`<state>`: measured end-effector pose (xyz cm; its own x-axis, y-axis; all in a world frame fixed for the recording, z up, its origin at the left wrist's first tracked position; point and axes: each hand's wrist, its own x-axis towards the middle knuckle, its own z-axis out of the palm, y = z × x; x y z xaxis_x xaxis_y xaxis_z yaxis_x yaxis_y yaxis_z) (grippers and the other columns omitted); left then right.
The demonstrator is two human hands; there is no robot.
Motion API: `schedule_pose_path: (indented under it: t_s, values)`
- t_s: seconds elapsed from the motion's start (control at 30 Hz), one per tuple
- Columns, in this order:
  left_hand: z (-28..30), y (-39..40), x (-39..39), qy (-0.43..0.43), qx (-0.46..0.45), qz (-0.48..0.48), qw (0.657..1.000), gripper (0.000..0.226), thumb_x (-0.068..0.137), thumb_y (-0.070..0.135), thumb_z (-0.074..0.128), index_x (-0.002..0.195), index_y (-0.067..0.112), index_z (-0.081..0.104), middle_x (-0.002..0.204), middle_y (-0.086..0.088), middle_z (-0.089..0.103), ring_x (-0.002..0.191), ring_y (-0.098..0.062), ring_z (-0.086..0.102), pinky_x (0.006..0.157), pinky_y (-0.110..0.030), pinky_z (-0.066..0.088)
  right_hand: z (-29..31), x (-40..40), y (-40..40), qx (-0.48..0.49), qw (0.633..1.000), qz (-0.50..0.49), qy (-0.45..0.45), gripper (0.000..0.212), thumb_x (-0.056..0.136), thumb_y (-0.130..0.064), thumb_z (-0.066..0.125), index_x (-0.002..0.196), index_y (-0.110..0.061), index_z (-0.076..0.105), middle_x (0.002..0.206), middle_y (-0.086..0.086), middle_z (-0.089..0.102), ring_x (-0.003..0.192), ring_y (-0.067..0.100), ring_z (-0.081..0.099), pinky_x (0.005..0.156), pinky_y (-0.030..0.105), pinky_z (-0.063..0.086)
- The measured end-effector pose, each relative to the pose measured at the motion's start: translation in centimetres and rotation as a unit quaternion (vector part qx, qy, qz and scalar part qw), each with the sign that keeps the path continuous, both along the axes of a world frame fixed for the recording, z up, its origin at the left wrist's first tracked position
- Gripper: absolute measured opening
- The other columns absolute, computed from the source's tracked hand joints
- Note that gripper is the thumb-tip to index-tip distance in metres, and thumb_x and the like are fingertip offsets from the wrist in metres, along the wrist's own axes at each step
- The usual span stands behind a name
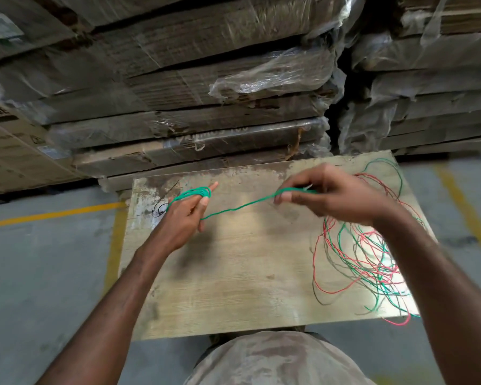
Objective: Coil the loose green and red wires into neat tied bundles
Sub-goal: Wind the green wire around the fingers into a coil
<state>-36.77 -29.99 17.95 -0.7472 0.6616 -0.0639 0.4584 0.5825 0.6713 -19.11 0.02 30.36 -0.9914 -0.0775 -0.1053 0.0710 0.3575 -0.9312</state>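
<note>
Left hand (185, 215) is hovering over the far left part of the tabletop (233, 273), fingers extended, with a green wire (233, 209) sitting wound in several loops (197, 193) around them; thumb is pressing against the strand where it is leaving the coil. The strand is running slack across to the right hand (325, 195), which is hanging over the far middle of the tabletop, fingers curled down and pinching the wire between thumb and fingertips. A loose tangle of red and green wires (364, 259) is lying spread along the right edge of the tabletop, from the far right corner down to the near right corner, some strands hanging past the near edge. Small black ties (159, 211) are lying at the far left edge, just beside the left hand. Stacked wrapped cartons (206, 93) are standing beyond the far edge. Yellow floor lines (53, 213) are running on the grey floor at both sides.
</note>
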Motion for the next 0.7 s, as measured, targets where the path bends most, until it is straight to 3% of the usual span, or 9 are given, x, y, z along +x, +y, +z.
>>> schedule_pose_path:
  t_s: [0.07,0.13,0.23,0.33,0.4,0.5,0.53,0.6,0.7]
  values:
    - [0.2,-0.8,1.0,-0.053,0.002,-0.017,0.998,0.037,0.117,0.046,0.036,0.142,0.049,0.064,0.065,0.002,0.070,0.076,-0.017,0.067,0.085,-0.034,0.054,0.5,-0.7,1.2,-0.056,0.995,-0.070,0.039,0.023,0.100,-0.030,0.070,0.107,-0.009,0.077,0.054,-0.011,0.042,0.046,0.008,0.031,0.045,0.023,0.025]
    - [0.1,-0.8,2.2,-0.121,0.032,-0.030,0.992,0.035,0.116,0.048,0.037,0.131,0.048,0.068,0.058,0.010,0.065,0.078,-0.031,0.073,0.100,-0.040,0.058,0.6,-1.7,1.9,-0.121,0.984,-0.117,0.060,0.013,0.104,-0.021,0.067,0.106,-0.011,0.075,0.057,0.000,0.037,0.046,0.008,0.027,0.044,0.022,0.020]
    - [0.0,0.0,3.9,-0.232,0.105,-0.035,0.966,0.040,0.114,0.046,0.041,0.147,0.041,0.065,0.050,-0.001,0.044,0.072,-0.039,0.073,0.112,-0.048,0.055,0.1,-3.6,2.2,-0.247,0.955,-0.162,0.034,0.021,0.110,-0.006,0.051,0.103,-0.011,0.070,0.069,0.008,0.029,0.048,0.006,0.022,0.044,0.021,0.013]
    - [1.1,1.0,6.0,-0.354,0.176,-0.066,0.916,0.048,0.115,0.037,0.038,0.154,0.021,0.060,0.046,-0.007,0.040,0.095,-0.047,0.078,0.117,-0.057,0.048,-0.7,-5.7,3.2,-0.408,0.883,-0.229,-0.028,0.026,0.110,-0.005,0.042,0.098,-0.015,0.063,0.068,-0.003,0.033,0.044,0.002,0.023,0.037,0.016,0.013]
    - [2.1,1.4,7.8,-0.426,0.215,-0.072,0.876,0.051,0.114,0.034,0.034,0.153,0.011,0.058,0.045,-0.007,0.042,0.110,-0.051,0.076,0.118,-0.051,0.043,-1.8,-6.9,3.9,-0.470,0.841,-0.263,-0.058,0.026,0.110,-0.006,0.041,0.096,-0.017,0.060,0.067,-0.006,0.032,0.042,0.000,0.024,0.033,0.014,0.017]
    - [3.2,1.8,10.2,-0.500,0.261,-0.068,0.823,0.053,0.112,0.034,0.034,0.152,0.011,0.060,0.044,-0.005,0.043,0.110,-0.056,0.074,0.110,-0.045,0.049,-3.6,-8.0,4.2,-0.503,0.812,-0.286,-0.071,0.026,0.111,-0.006,0.040,0.095,-0.016,0.058,0.067,-0.007,0.030,0.040,0.000,0.024,0.033,0.014,0.015]
    - [3.6,2.0,10.8,-0.516,0.274,-0.069,0.809,0.054,0.111,0.037,0.036,0.154,0.014,0.059,0.045,-0.005,0.043,0.110,-0.056,0.074,0.115,-0.051,0.047,-4.1,-8.2,4.2,-0.505,0.810,-0.289,-0.074,0.026,0.111,-0.005,0.039,0.095,-0.016,0.057,0.066,-0.007,0.030,0.039,0.000,0.024,0.033,0.014,0.014]
    - [4.1,2.0,11.7,-0.527,0.304,-0.082,0.789,0.055,0.110,0.042,0.040,0.157,0.018,0.056,0.046,-0.003,0.046,0.108,-0.051,0.076,0.124,-0.072,0.029,-5.1,-8.5,4.0,-0.496,0.814,-0.291,-0.085,0.027,0.110,-0.005,0.039,0.094,-0.016,0.057,0.065,-0.007,0.031,0.038,0.000,0.024,0.033,0.014,0.014]
    - [5.4,2.0,11.9,-0.542,0.376,-0.102,0.745,0.057,0.112,0.046,0.045,0.161,0.019,0.050,0.049,-0.001,0.053,0.105,-0.045,0.078,0.123,-0.081,0.018,-6.9,-8.2,3.7,-0.477,0.825,-0.280,-0.117,0.027,0.109,-0.006,0.043,0.088,-0.019,0.053,0.063,-0.007,0.032,0.038,-0.001,0.024,0.031,0.014,0.015]
